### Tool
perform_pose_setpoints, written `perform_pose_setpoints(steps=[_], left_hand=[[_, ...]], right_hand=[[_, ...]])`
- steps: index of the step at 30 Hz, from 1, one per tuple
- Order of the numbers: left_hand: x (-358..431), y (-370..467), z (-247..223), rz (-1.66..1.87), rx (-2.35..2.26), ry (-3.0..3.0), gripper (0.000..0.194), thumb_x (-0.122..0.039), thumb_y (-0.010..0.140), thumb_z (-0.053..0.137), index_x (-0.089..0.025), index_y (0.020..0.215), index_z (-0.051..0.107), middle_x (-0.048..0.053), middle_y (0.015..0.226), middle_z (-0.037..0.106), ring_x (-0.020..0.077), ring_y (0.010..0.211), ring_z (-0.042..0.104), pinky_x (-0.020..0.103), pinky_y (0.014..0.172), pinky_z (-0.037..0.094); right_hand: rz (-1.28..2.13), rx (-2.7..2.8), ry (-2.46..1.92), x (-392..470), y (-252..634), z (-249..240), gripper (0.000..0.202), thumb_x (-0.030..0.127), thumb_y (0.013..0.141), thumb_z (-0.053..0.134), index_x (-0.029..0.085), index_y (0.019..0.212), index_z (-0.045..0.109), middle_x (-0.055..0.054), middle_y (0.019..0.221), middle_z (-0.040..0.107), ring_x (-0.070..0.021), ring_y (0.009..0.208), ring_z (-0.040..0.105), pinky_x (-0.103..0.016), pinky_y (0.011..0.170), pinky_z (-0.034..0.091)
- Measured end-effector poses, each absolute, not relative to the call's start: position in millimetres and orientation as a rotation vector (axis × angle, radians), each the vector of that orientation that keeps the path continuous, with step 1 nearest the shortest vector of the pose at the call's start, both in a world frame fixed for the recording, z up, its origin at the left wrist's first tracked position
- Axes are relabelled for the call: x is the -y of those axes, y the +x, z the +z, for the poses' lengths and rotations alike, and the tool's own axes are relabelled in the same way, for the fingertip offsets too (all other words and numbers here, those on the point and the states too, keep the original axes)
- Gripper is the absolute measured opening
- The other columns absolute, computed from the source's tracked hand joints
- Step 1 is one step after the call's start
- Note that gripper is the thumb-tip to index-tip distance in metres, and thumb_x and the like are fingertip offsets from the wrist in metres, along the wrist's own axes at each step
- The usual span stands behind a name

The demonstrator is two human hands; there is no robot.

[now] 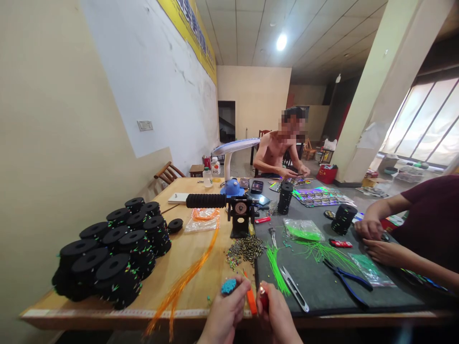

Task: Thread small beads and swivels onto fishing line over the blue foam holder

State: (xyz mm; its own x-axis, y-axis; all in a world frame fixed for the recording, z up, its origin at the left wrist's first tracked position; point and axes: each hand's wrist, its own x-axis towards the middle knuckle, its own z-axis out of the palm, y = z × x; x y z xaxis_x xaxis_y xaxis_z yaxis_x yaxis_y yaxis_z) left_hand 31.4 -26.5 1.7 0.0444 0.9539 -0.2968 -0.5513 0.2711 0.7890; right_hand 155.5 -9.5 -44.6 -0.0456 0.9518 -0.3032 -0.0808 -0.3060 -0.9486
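Observation:
Near the table's front edge, my left hand [229,308] is closed around a bundle of small turquoise pieces [228,286] whose end sticks up past the fingers. Just to its right, my right hand [275,310] grips a red lighter [264,300], its metal top pointing up. An orange strip [250,297] lies between the two hands. Beyond them is a pile of small metallic beads [249,249]. Green strands [277,270] and silver snips [294,289] rest right of my right hand.
Stacked black foam spools [107,267] fill the table's left side, beside orange strands [190,277]. A black winding device [240,215] and lamp [229,172] stand ahead. Blue-handled pliers [349,282] lie right. One person [274,153] sits opposite, another's hands [373,239] are at right.

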Motion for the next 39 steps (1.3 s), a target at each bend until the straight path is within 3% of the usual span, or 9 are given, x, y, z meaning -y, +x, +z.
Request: perform_pose_setpoints(steps=[15,22,28,39], left_hand=[[27,33,4,1.238,-1.024,0.613,0.055,-0.056,0.047,0.086,-0.017,0.067,0.053,-0.013,0.048,0.023,0.0032,0.042,0.015,0.018,0.042,0.009],[24,34,1,1.245,-1.041,0.619,0.059,-0.06,0.041,0.086,-0.018,0.064,0.051,-0.013,0.045,0.023,0.003,0.042,0.015,0.018,0.041,0.01],[26,32,1,1.258,-1.021,0.64,0.056,-0.058,0.049,0.085,-0.017,0.067,0.051,-0.013,0.048,0.023,0.0032,0.044,0.013,0.017,0.042,0.009],[26,32,-3,1.269,-1.018,0.623,0.055,-0.057,0.05,0.085,-0.017,0.067,0.051,-0.012,0.048,0.024,0.0031,0.044,0.015,0.017,0.042,0.009]], right_hand=[[1.453,1.016,-1.322,4,151,-48,0.063,0.078,0.072,0.038,0.022,0.043,0.042,0.005,0.035,0.031,-0.0093,0.036,0.028,-0.023,0.039,0.021],[1.444,1.106,-1.306,7,153,-48,0.058,0.073,0.073,0.047,0.021,0.048,0.048,0.003,0.039,0.04,-0.011,0.043,0.038,-0.023,0.043,0.028],[1.456,1.056,-1.336,5,148,-48,0.064,0.075,0.075,0.037,0.021,0.041,0.043,0.006,0.034,0.031,-0.0079,0.036,0.026,-0.023,0.04,0.019],[1.478,1.075,-1.356,1,147,-47,0.066,0.076,0.073,0.033,0.021,0.037,0.044,0.006,0.029,0.029,-0.0074,0.032,0.025,-0.023,0.037,0.016]])
